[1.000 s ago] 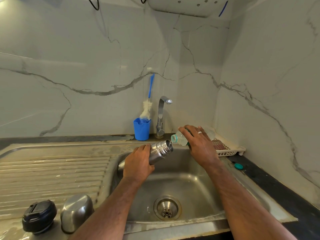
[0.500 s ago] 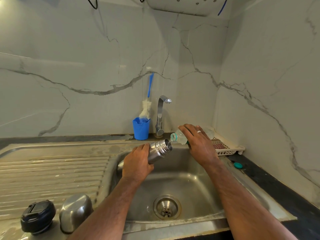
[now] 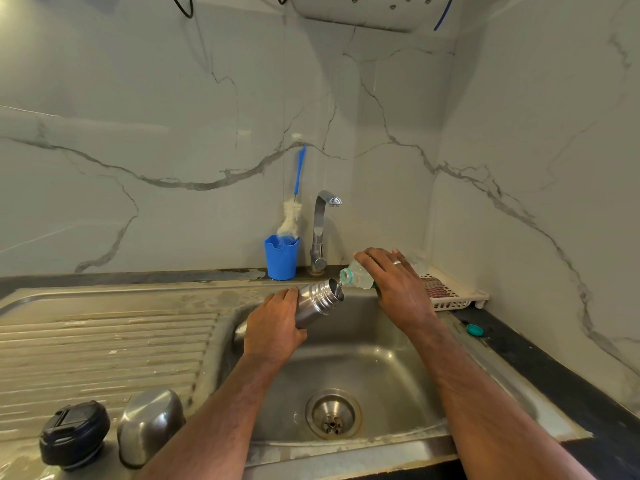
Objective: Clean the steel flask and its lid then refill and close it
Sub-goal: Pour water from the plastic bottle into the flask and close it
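Refill step under way. Left hand (image 3: 273, 327) wraps tilted cylindrical steel flask (image 3: 317, 303) over steel sink basin (image 3: 374, 358); right hand (image 3: 398, 289) grips clear plastic water bottle (image 3: 356, 275), neck at flask mouth. Next, likely: level bottle, fetch black round lid (image 3: 74, 434), near-left of grip.

No text, label, brand name, number or sign could be read anywhere in the view. The plastic bottle (image 3: 358, 277) showed no legible label, and the steel flask (image 3: 317, 301) and the black lid (image 3: 74, 433) bore no markings that could be made out.
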Action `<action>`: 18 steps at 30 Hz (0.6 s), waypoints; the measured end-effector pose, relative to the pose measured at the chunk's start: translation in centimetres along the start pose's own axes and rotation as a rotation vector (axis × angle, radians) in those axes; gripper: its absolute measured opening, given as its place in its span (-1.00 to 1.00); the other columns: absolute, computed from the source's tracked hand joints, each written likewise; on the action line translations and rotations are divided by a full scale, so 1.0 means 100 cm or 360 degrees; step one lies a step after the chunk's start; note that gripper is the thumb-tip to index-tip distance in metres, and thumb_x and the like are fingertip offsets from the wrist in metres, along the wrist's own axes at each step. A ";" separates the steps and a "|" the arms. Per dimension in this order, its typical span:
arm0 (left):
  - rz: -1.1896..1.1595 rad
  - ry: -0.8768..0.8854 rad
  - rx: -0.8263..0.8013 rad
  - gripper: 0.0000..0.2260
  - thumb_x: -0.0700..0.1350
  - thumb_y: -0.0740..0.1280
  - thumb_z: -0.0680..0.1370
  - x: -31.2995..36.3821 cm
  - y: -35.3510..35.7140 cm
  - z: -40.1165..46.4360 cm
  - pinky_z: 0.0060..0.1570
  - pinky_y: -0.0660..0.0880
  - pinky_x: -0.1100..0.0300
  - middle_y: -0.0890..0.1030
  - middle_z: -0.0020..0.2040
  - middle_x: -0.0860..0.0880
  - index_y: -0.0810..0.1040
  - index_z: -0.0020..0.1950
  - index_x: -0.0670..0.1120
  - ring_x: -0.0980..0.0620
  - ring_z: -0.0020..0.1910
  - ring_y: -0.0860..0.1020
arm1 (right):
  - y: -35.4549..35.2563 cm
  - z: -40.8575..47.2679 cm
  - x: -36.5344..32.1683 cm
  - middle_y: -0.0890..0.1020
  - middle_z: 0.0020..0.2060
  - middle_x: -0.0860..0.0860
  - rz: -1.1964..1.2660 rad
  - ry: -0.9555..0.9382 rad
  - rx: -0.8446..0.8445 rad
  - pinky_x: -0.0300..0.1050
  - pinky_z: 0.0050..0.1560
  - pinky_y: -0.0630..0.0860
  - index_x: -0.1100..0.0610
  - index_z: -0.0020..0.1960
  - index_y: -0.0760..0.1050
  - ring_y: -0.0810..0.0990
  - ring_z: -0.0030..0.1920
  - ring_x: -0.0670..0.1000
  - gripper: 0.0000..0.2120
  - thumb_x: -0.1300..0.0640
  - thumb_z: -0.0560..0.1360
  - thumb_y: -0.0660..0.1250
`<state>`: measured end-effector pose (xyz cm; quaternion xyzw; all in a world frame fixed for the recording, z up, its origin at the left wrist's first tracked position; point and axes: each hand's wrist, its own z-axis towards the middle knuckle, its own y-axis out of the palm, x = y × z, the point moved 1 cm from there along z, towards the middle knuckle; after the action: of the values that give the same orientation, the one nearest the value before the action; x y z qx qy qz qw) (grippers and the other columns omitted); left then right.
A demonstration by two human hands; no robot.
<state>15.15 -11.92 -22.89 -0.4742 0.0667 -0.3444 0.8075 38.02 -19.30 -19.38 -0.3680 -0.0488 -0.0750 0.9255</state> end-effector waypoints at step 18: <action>0.0001 -0.0007 -0.0025 -0.34 0.07 0.52 0.44 -0.001 0.001 0.000 0.26 0.49 0.10 0.53 0.35 -0.01 0.36 0.47 -0.01 0.02 0.28 0.51 | 0.000 0.001 0.000 0.49 0.35 -0.04 -0.0021 -0.0010 -0.0003 0.02 0.53 0.17 -0.01 0.47 0.33 0.47 0.37 0.04 -0.16 0.50 0.31 0.45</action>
<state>15.16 -11.84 -22.98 -0.4812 0.0678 -0.3427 0.8040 38.02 -19.24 -19.29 -0.3688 -0.0541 -0.0800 0.9245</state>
